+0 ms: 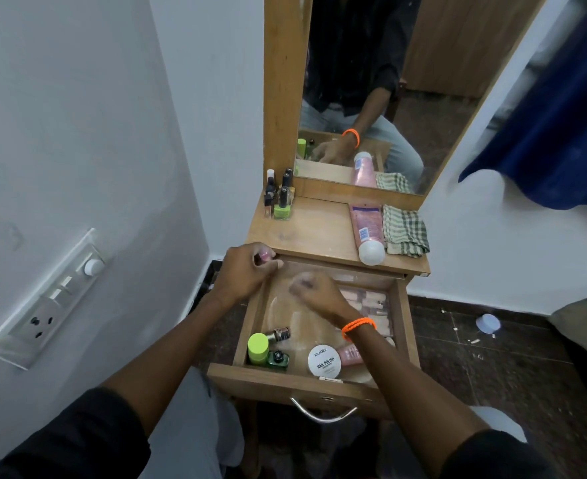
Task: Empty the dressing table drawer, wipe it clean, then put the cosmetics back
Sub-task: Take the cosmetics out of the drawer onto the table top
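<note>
**Hands over the open drawer**

Nearest, below the right hand [314, 292], the open drawer [406, 326] holds a white nail-polish tin [324, 361], a pink tube [350, 354], a green-capped bottle [258, 347] and small bottles. The right hand is blurred; I cannot tell its grip. The left hand [245, 271], just beside it, is curled around a small pink item [263, 255]. Beyond both, the worktop [312, 229] carries nail polish bottles [280, 198], a pink lotion tube [368, 233] and a checked cloth [406, 233].

Two hands [247, 271], one pink tube [366, 229], one checked cloth [404, 233], one round tin [324, 361].
</note>
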